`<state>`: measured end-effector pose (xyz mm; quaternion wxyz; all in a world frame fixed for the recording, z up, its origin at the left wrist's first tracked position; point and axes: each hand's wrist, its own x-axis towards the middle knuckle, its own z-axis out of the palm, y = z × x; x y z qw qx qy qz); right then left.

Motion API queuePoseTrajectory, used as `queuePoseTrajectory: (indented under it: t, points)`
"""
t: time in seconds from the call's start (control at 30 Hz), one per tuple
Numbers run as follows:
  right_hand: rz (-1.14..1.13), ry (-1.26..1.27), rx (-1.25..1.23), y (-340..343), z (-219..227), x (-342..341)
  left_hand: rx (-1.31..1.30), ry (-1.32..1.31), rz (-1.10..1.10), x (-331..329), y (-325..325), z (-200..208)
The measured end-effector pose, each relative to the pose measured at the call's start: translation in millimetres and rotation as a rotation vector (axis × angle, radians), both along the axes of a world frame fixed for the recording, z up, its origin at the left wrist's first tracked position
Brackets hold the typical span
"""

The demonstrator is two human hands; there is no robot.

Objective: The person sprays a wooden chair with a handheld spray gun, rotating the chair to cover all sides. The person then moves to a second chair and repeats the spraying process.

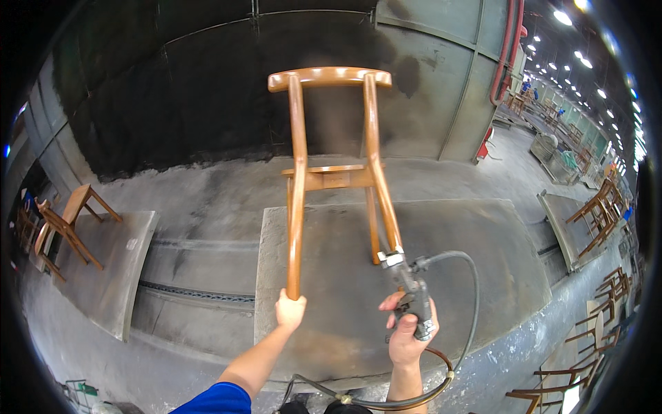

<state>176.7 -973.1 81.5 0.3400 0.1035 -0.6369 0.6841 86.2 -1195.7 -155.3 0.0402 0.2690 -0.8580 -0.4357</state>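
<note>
The left hand (290, 310) is clamped around one leg (296, 238) of the brown chair frame (336, 180), which visually crosses the grey board's (476, 276) far edge, while the right hand (407, 345) wraps a spray gun (414, 297).

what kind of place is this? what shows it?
Probably a furniture factory's spray-finishing area: the right hand holds a spray gun with a hose, the left hand a wooden chair frame, and the wall behind is darkly stained.
</note>
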Motion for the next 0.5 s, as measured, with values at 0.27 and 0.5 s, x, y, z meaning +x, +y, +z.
queuePoseTrajectory:
  t: [0.27,0.5]
  points:
    - [0.023,0.052,0.31,-93,12,-28,0.1,0.054,-0.062,9,7,5]
    - [-0.082,0.07,0.316,-112,11,-35,0.115,0.01,-0.115,9,6,1]
